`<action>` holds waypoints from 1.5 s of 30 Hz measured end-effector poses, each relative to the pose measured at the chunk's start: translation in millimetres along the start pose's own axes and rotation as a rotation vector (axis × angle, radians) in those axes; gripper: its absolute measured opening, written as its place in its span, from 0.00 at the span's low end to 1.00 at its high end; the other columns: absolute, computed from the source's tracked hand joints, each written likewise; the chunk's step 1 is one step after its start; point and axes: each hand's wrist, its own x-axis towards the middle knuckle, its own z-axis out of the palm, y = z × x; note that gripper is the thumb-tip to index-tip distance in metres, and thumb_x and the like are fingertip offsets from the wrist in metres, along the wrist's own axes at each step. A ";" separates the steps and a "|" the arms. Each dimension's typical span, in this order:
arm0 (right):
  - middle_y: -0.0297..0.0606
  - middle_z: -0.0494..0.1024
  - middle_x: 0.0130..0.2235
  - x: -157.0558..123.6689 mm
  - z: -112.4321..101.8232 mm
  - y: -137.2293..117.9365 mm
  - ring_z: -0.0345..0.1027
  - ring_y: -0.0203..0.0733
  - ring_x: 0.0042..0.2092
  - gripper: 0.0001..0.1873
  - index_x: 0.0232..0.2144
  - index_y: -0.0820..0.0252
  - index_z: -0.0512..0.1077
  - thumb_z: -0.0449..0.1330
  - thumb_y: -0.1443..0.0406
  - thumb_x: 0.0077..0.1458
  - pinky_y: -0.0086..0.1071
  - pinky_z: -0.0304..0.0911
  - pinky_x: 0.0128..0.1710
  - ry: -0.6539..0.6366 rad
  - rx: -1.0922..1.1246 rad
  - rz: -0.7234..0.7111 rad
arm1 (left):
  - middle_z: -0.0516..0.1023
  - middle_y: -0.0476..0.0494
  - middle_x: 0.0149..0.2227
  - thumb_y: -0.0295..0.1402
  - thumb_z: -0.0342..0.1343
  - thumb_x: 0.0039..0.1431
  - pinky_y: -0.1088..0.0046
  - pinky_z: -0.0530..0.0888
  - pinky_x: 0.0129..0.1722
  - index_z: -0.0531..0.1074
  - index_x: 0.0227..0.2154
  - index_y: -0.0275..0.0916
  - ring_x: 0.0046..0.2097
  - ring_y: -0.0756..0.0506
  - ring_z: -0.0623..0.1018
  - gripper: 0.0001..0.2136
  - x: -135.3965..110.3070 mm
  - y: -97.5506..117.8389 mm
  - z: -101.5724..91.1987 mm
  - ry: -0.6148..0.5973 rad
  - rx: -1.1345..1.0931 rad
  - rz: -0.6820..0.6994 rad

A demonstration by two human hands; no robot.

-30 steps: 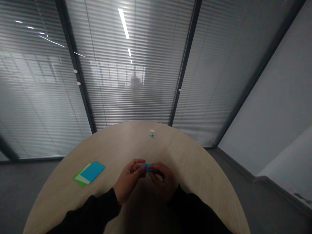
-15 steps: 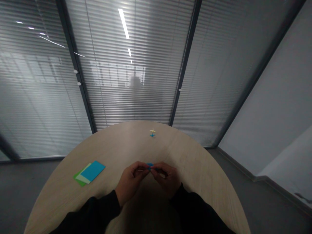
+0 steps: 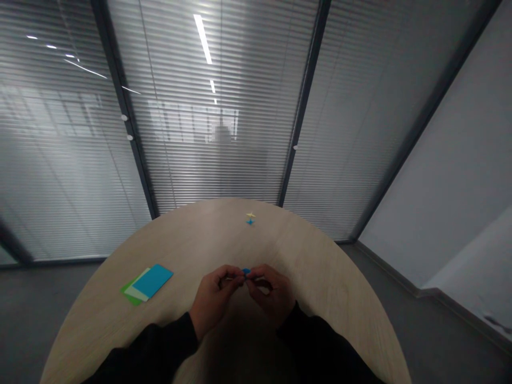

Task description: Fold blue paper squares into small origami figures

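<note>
Between my hands is a small folded piece of blue paper, mostly hidden by the fingers. My left hand pinches its left side between thumb and fingertips. On the other side, my right hand grips it the same way, the fingertips of both hands almost meeting. Farther off on the table stand two small folded paper figures, a yellow one behind a blue one. To the left of my left hand lie paper sheets: blue on top, pale green and bright green beneath.
A round wooden table spreads under my hands. Beyond its far edge rises a glass partition with blinds and dark frames. A white wall stands at the right, with grey floor below.
The fingertips have shifted slightly on the blue paper, and the right thumb and wrist have moved a little left. The sheets and the two paper figures stay put.
</note>
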 end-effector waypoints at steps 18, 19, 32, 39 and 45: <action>0.37 0.78 0.29 -3.8 7.6 7.8 0.76 0.40 0.29 0.07 0.30 0.58 0.68 0.61 0.61 0.52 0.31 0.71 0.28 0.053 0.061 0.255 | 0.82 0.42 0.34 0.35 0.63 0.52 0.66 0.75 0.40 0.76 0.34 0.36 0.37 0.43 0.80 0.09 0.5 3.1 2.5 -0.001 -0.072 -0.092; 0.36 0.77 0.29 -4.1 8.2 8.3 0.75 0.40 0.28 0.07 0.30 0.58 0.67 0.61 0.61 0.52 0.30 0.70 0.28 0.058 0.066 0.256 | 0.82 0.42 0.34 0.35 0.63 0.52 0.66 0.75 0.40 0.76 0.34 0.36 0.37 0.43 0.80 0.09 0.6 3.0 2.6 0.000 -0.075 -0.092; 0.25 0.64 0.21 -3.1 15.4 11.9 0.58 0.32 0.22 0.12 0.27 0.56 0.60 0.62 0.62 0.49 0.24 0.54 0.21 0.130 0.061 0.302 | 0.68 0.55 0.24 0.37 0.63 0.52 0.77 0.65 0.25 0.61 0.27 0.41 0.26 0.51 0.69 0.14 2.6 -9.8 4.6 0.071 -0.124 -0.065; 0.29 0.70 0.25 -5.5 11.2 10.2 0.66 0.35 0.24 0.12 0.31 0.56 0.63 0.63 0.60 0.51 0.26 0.60 0.23 0.020 0.173 0.339 | 0.77 0.46 0.33 0.36 0.62 0.54 0.70 0.71 0.35 0.70 0.45 0.37 0.34 0.47 0.76 0.17 0.8 -5.4 -0.2 -0.062 -0.163 -0.118; 0.35 0.75 0.32 -5.0 9.3 8.3 0.73 0.39 0.31 0.09 0.34 0.58 0.67 0.62 0.62 0.51 0.31 0.68 0.31 -0.039 0.193 0.319 | 0.79 0.45 0.31 0.36 0.61 0.55 0.70 0.72 0.35 0.75 0.37 0.36 0.33 0.47 0.76 0.10 1.3 -1.2 0.2 -0.042 -0.095 -0.091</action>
